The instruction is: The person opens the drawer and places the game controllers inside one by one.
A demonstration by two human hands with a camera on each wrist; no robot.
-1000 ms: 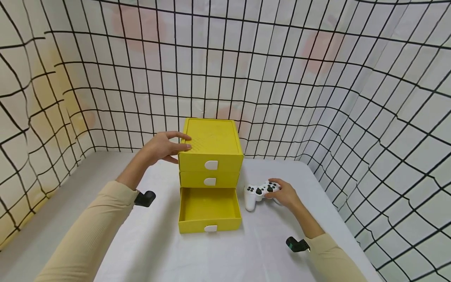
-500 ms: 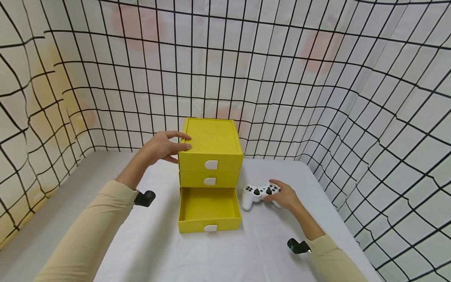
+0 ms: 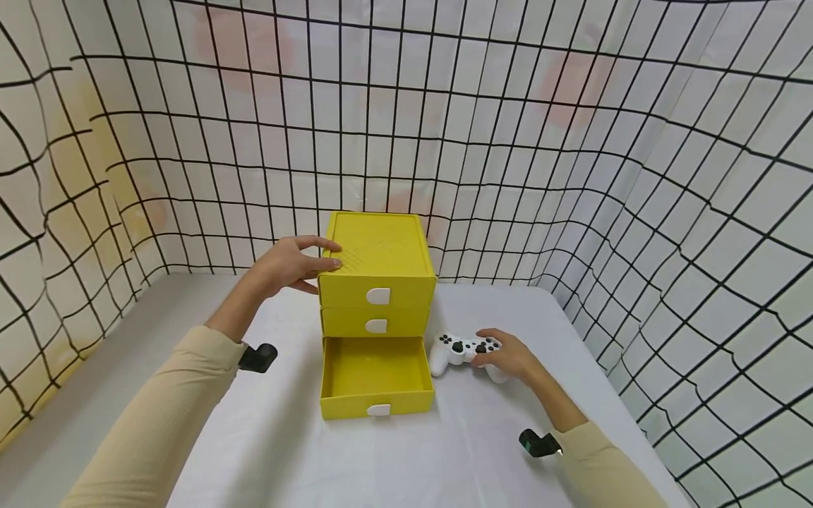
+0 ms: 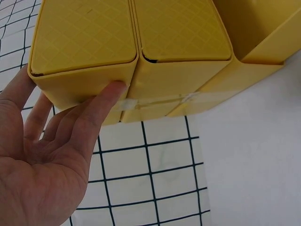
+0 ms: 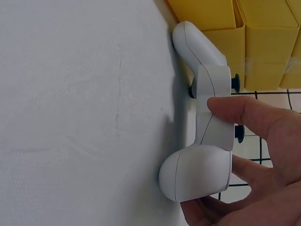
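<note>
The right hand (image 3: 508, 355) gripped the white game controller (image 3: 462, 353), thumb across its face and fingers curled under the near grip, as the right wrist view showed; the controller rested on the white table (image 3: 483, 437) just beside the hand's left, its far grip close to the open bottom drawer (image 3: 377, 377), though whether they touched could not be told. By its look the controller was a hard, smooth plastic shell, probably light and stiff but a little slippery, with 2 black sticks (image 5: 235, 83) that stand proud and could snag; the rounded grips seemed the safest places to take hold. Farther to the left, the left hand (image 3: 288, 264) lay against the top left corner of the yellow drawer unit (image 3: 377, 257), fingers nearly straight and pressing its side, not clasping it. The unit had 3 drawers, the upper 2 closed, each with a white tab handle (image 3: 377, 295). The left wrist view cut off most of the unit, and the right wrist view hid the controller's buttons. Small black cameras (image 3: 257, 357) sat at both wrists.
</note>
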